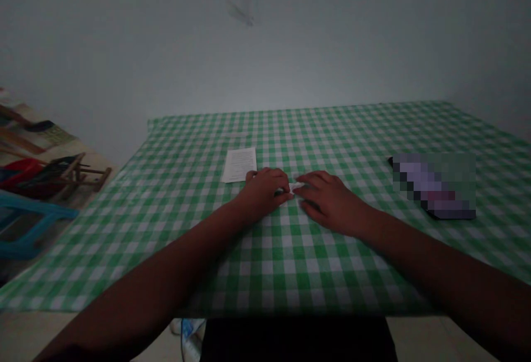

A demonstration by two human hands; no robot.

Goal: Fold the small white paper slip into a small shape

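Note:
Both my hands rest on a table covered with a green and white checked cloth (290,262). Between them lies a small white folded piece of paper (295,187), mostly hidden. My left hand (265,189) has its fingers curled and pinched on the paper's left end. My right hand (327,198) lies over the paper's right end with fingers pressed down on it. A printed white paper sheet (239,164) lies flat just beyond my left hand, untouched.
A dark flat object (435,187), blurred out, lies on the cloth to the right. A plain wall stands behind the table. Wooden and blue furniture pieces (37,196) sit on the floor at the left.

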